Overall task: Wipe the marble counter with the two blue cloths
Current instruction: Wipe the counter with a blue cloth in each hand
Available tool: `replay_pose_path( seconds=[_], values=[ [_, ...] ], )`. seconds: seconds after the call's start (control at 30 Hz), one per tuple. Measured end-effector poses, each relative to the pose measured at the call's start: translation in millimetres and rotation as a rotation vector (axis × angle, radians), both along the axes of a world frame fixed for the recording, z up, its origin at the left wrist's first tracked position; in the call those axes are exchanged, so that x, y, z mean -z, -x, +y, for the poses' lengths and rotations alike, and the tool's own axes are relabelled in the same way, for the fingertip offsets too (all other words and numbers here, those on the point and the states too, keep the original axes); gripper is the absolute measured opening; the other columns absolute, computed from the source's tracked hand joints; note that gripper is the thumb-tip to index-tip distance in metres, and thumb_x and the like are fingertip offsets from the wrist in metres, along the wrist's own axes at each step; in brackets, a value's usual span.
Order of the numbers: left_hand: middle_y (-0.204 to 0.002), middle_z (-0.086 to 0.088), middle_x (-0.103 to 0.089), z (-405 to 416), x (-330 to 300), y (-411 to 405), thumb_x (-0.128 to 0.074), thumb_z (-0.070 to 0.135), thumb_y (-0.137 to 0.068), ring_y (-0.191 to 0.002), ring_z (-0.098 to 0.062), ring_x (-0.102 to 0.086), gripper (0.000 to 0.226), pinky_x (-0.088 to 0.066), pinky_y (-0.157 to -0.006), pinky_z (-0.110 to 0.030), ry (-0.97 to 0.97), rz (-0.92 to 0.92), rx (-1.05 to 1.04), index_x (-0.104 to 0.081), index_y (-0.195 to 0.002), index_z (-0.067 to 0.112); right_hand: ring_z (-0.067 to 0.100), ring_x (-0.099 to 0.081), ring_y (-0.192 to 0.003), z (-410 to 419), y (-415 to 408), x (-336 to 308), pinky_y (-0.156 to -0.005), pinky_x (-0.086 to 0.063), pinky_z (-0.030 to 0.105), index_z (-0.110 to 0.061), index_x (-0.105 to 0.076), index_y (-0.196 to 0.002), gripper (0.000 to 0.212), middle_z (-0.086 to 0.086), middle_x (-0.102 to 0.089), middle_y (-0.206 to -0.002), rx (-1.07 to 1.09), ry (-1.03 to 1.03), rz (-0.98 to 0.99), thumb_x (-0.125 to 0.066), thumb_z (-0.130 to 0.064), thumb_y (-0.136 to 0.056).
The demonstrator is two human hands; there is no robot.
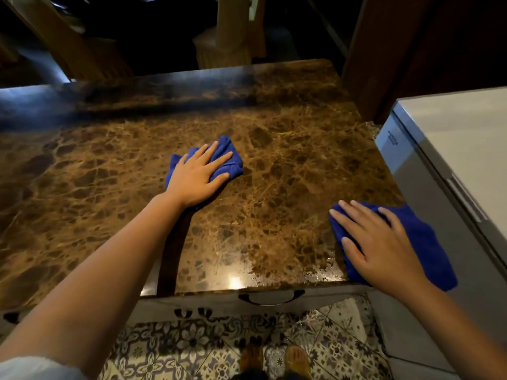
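Head view: the left hand [196, 175] lies flat and spread wide, palm down, on a crumpled blue cloth [225, 157] near the middle of the marble counter [288, 149]. Its fingers [219, 160] fan toward 2 o'clock, pressing the fabric to the stone without gripping it; cloth shows past the fingertips and on the 10 o'clock side of the wrist. The left forearm runs long and nearly straight from the frame's 7 o'clock corner, where a pale sleeve [35, 368] shows at the edge.

The right hand [381, 246] is also open and flat, palm down, on a 2nd blue cloth [422, 239] at the counter's near right corner, at about 4 o'clock from the left hand and well apart from it. Its fingers point toward 10 o'clock, loosely spread, tips reaching the cloth's far-left edge. That cloth's right part hangs past the counter edge, toward a grey appliance [450, 160] just beside the counter. The right forearm enters from 5 o'clock.

The stone at the near edge, between the 2 arms, shows a wet, speckled sheen. Under the front edge sits a dark drawer handle [271, 296], above a patterned tile floor [175, 349].
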State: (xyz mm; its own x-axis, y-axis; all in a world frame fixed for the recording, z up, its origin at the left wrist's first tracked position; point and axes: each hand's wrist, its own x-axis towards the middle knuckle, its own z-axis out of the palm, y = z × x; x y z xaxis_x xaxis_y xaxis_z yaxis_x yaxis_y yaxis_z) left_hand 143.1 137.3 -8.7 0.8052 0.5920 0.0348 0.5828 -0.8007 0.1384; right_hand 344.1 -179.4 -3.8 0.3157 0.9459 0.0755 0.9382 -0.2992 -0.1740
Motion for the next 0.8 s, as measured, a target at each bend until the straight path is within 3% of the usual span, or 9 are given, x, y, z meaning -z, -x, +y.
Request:
replay_pose_path(
  seconds=[0.23,0.47,0.8],
  values=[
    [-0.154,-0.001,-0.024,-40.6,2.3,-22.3,-0.022,0.055,-0.088,-0.142,-0.022,-0.021,0.057,-0.022,-0.110,-0.043,-0.007,-0.020,0.243,-0.030,-0.140,0.035,0.013,-0.027,-0.136,-0.6,-1.4,2.0,-0.108,-0.016,0.044,-0.026,-0.036,-0.138,0.052,-0.002,-0.036,-0.147,-0.009,0.003,-0.004,-0.024,-0.041,-0.089],
    [-0.151,0.007,-0.018,-106.6,0.6,4.0,-0.028,0.050,-0.092,-0.142,-0.019,-0.019,0.050,-0.023,-0.113,-0.046,0.055,-0.021,0.453,-0.027,-0.140,0.036,0.015,-0.027,-0.136,-0.9,-0.8,2.0,-0.108,-0.016,0.044,-0.024,-0.037,-0.137,0.053,0.000,-0.036,-0.147,-0.007,-0.010,-0.014,-0.024,-0.040,-0.088],
    [-0.150,0.009,-0.028,-173.4,1.5,47.0,-0.034,0.044,-0.095,-0.141,-0.014,-0.022,0.045,-0.024,-0.113,-0.046,0.135,-0.032,0.588,-0.035,-0.139,0.034,0.015,-0.026,-0.137,-0.9,0.0,2.5,-0.109,-0.016,0.044,-0.024,-0.035,-0.138,0.056,0.000,-0.035,-0.148,-0.008,-0.007,-0.019,-0.020,-0.041,-0.087]
  ],
)
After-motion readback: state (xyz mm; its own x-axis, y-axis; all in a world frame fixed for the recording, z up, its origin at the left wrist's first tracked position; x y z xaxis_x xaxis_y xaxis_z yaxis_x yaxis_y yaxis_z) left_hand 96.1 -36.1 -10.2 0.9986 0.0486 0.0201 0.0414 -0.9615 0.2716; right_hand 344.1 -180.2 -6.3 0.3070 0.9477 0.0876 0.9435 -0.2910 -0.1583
